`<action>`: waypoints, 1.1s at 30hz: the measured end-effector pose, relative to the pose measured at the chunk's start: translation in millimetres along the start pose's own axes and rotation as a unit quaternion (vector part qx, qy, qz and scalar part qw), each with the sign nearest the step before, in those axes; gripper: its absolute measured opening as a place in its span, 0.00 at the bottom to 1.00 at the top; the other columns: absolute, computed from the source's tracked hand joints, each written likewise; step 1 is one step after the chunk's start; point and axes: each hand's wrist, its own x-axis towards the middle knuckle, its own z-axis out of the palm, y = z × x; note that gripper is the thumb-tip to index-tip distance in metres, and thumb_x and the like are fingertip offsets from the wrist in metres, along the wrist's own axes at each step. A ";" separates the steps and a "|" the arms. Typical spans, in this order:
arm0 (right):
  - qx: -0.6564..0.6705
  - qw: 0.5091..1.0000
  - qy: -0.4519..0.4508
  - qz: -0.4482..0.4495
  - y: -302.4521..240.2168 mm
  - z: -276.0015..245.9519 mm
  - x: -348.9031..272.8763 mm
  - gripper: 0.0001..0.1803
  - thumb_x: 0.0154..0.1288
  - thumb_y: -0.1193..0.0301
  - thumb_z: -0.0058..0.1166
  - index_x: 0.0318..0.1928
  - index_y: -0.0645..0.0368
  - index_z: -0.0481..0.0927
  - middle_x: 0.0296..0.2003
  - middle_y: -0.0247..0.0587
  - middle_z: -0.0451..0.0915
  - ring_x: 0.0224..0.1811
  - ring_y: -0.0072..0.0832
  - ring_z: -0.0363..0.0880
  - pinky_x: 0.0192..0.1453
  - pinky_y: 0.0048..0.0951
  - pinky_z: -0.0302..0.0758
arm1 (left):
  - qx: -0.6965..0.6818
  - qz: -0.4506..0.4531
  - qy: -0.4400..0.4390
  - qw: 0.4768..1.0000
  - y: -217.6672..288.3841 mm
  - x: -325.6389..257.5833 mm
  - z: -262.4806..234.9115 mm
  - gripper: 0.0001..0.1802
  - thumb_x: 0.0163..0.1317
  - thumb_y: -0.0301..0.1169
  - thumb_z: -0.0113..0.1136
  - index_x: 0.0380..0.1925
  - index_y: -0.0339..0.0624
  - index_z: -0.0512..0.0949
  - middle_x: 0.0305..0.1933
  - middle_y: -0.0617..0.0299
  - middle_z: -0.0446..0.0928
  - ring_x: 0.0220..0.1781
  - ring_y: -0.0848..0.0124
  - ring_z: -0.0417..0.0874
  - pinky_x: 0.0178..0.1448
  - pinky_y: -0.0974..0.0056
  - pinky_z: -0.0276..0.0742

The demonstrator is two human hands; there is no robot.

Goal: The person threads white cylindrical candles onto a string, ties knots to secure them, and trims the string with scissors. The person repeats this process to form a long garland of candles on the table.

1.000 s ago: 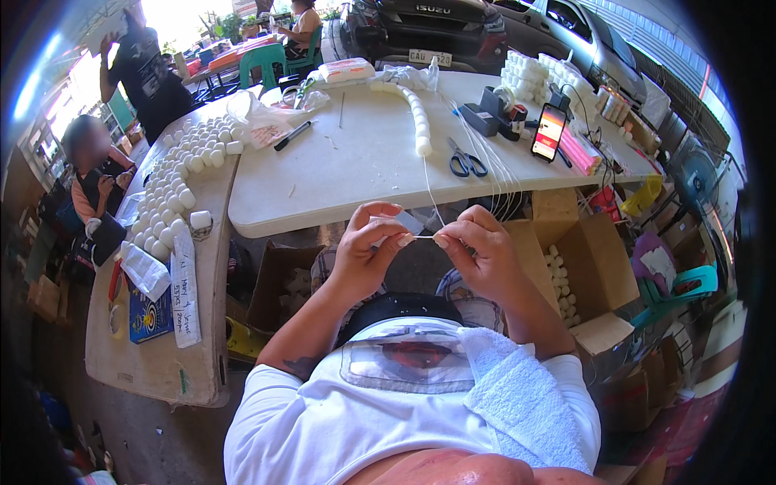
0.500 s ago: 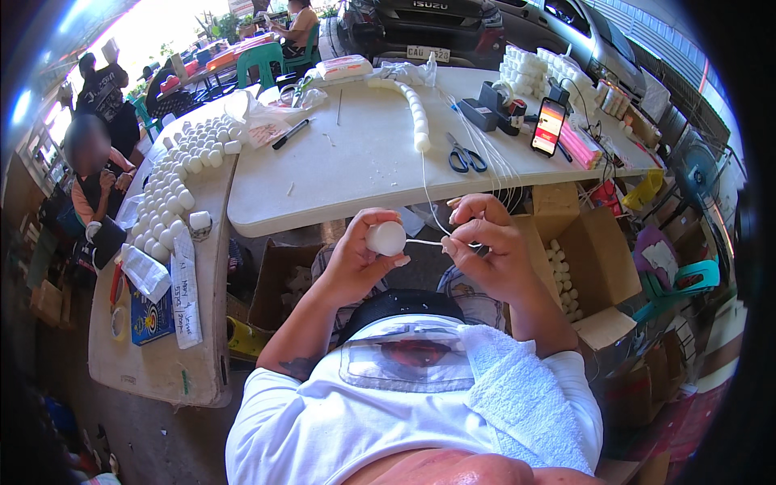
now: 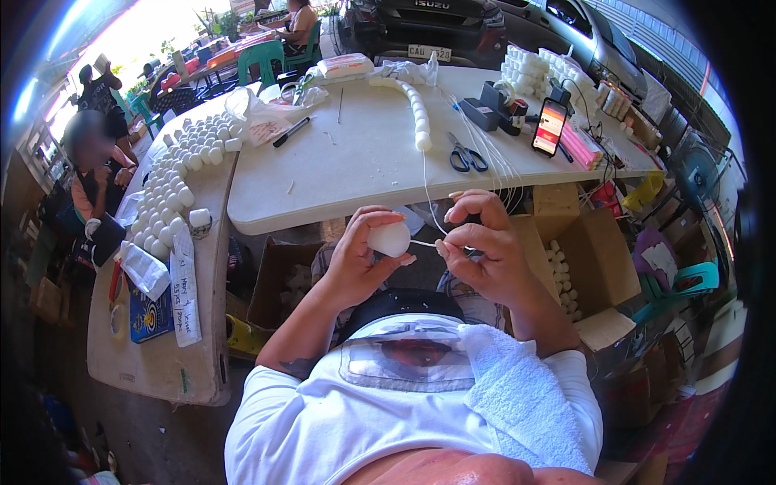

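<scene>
Head view: unlike one second ago, left hand (image 3: 353, 257) has white piece (image 3: 390, 239) between curled fingers; right hand (image 3: 487, 252) pinches cord (image 3: 422, 243).

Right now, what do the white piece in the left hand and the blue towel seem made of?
White piece: perhaps foam or plastic, matte; its smooth surface shows soft shading. Blue towel: likely cotton terry, fuzzy, with nubbly pile visible.

Left hand (image 3: 368, 257): one white piece (image 3: 390, 240). Table (image 3: 323, 190), near left edge: one black marker (image 3: 291, 132). Toward front edge: one pair of blue-handled scissors (image 3: 459, 162). Between scissors and right edge: one phone (image 3: 550, 128). Beyond rear edge: two vehicles (image 3: 424, 26).
</scene>
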 end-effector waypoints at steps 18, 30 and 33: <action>0.081 0.970 -0.058 0.223 -2.9 8.8 -9.5 0.05 0.61 0.76 0.60 0.39 0.59 0.82 0.30 0.34 0.77 0.38 0.26 0.78 0.61 0.38 0.66 | -0.095 -0.017 0.029 0.995 5.5 4.1 2.3 0.42 0.42 0.21 0.77 0.58 0.41 0.63 0.50 0.56 0.73 0.53 0.68 0.76 0.56 0.65 0.76; 0.001 0.992 -0.008 0.128 22.9 27.1 -25.7 0.12 0.57 0.79 0.63 0.43 0.55 0.80 0.33 0.33 0.85 0.37 0.22 0.84 0.72 0.44 0.56 | 0.079 0.061 -0.014 0.995 -1.5 8.8 1.9 0.48 0.45 0.17 0.73 0.67 0.43 0.59 0.59 0.53 0.72 0.61 0.66 0.74 0.60 0.61 0.76; 0.036 0.986 -0.006 0.164 24.4 36.6 -29.0 0.20 0.58 0.77 0.62 0.52 0.55 0.76 0.35 0.39 0.85 0.40 0.31 0.85 0.72 0.53 0.54 | -0.088 -0.008 0.024 0.996 1.6 5.9 14.6 0.48 0.48 0.21 0.73 0.69 0.45 0.58 0.63 0.54 0.71 0.62 0.66 0.75 0.64 0.62 0.71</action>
